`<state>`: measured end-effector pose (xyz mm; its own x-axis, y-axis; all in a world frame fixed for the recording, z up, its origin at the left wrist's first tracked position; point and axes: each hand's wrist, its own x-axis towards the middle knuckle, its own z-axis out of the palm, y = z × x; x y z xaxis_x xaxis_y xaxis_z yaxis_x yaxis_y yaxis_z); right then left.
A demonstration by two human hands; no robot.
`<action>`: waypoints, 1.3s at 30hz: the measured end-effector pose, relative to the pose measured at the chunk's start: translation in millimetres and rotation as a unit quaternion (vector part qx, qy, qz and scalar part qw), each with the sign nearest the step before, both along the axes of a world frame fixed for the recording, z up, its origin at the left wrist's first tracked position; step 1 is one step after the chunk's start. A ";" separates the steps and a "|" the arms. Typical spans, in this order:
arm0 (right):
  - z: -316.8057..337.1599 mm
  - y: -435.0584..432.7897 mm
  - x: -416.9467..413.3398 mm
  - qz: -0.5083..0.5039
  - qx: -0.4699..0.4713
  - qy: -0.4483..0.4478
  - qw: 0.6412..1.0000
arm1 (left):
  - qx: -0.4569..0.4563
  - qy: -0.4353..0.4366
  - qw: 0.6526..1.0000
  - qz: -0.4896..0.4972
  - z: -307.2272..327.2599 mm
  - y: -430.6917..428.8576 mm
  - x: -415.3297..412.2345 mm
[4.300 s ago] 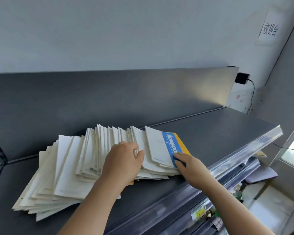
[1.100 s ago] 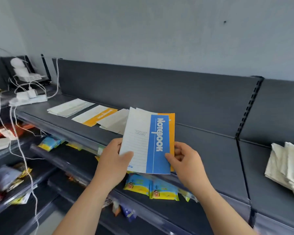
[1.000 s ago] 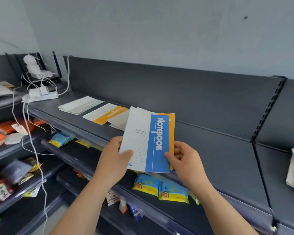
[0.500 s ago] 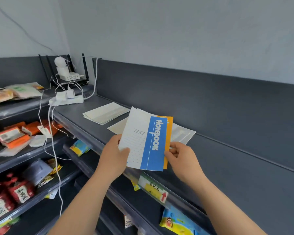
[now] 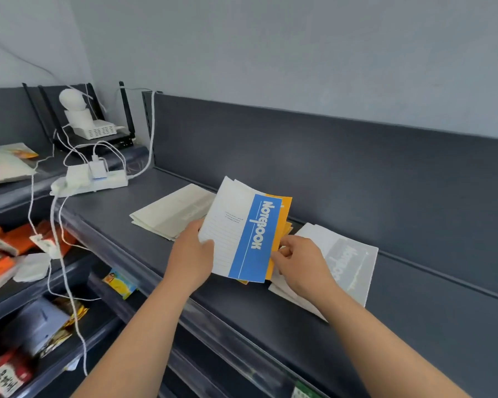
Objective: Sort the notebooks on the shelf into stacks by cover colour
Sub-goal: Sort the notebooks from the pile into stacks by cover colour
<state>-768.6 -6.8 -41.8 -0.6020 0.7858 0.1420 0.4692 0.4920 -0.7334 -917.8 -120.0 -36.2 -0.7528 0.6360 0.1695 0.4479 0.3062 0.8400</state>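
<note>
My left hand [image 5: 191,254] grips the left edge of a blue-striped notebook [image 5: 253,239] held upright above the dark shelf [image 5: 270,320]. Behind it sits a yellow-striped notebook [image 5: 281,225], and my right hand [image 5: 299,265] pinches its lower right edge. A stack of pale beige-covered notebooks [image 5: 167,214] lies on the shelf to the left. A stack of grey-striped notebooks [image 5: 348,268] lies to the right, partly under my right hand. A bit of yellow cover shows on the shelf below the held notebooks.
A white power strip [image 5: 92,182] with chargers and trailing cables sits at the shelf's left end, with a router and white camera [image 5: 81,119] behind it. Snack packets [image 5: 9,248] fill lower shelves on the left. The shelf's back panel [image 5: 328,168] rises behind the stacks.
The view has swung left from the big pile to the sorted stacks. My hands have carried the blue and yellow notebooks along, now lower and right above the stacks.
</note>
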 end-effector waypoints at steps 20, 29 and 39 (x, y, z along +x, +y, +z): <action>-20.5 -9.1 0.5 -0.089 0.090 -0.182 0.975 | -0.112 0.129 0.980 -0.097 -47.5 48.5 -71.6; -0.9 -26.7 46.2 -0.231 0.016 -0.019 0.973 | 0.074 0.039 0.982 -0.170 3.4 39.2 -17.1; 20.8 -37.0 112.8 -0.285 -0.019 0.182 0.941 | 0.147 -0.167 0.933 -0.283 23.5 45.8 84.3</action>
<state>-655.8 -43.8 -21.0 0.0015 0.9748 0.2231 0.3634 0.2074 -0.9082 -833.5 -74.2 -12.7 -0.3521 0.9108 0.2158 0.1660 -0.1661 0.9720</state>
